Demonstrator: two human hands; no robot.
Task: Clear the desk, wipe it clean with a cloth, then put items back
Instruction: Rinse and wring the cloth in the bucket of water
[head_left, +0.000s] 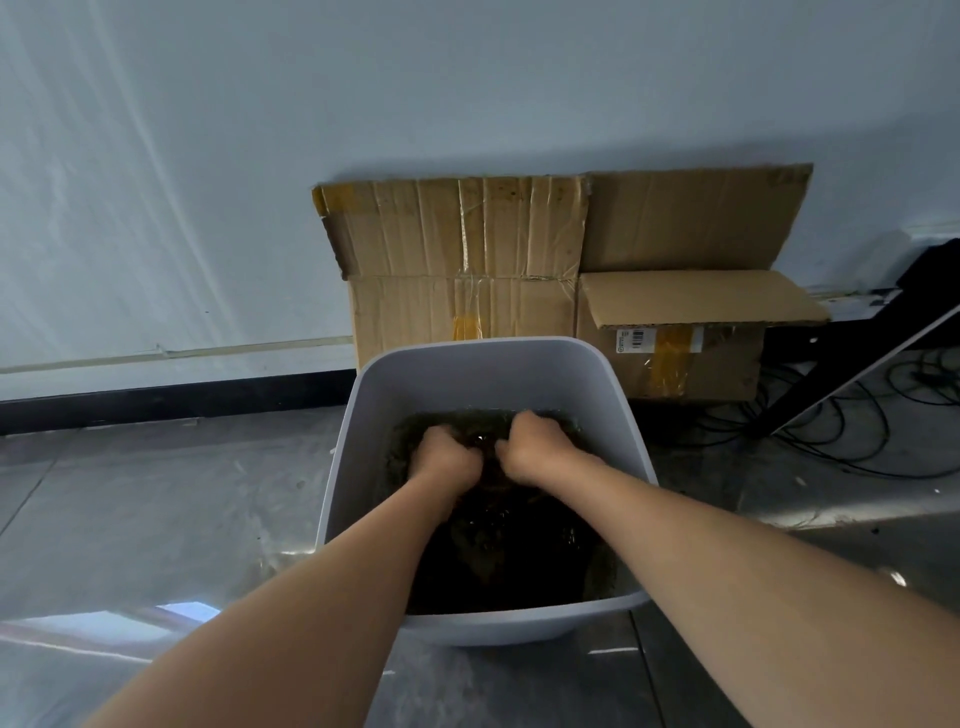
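The cloth (488, 470) sits sunk in murky water (602, 571) inside the tub (488, 345). I have the left hand (447, 454) at its 9 o'clock and the right hand (535, 444) at 3, equally near, both fisted on it. Its dark bulk seems to trail toward 6 o'clock, but I cannot tell its true axis. Cardboard boxes (462, 270) stand at 12.

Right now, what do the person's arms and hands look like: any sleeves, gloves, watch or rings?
Both forearms are bare to the frame's edge, with no sleeves showing. The left hand and right hand wear no gloves, and neither wrist carries a watch or band. Rings cannot be checked: the fingers are tucked into the dark cloth in the pale tub.
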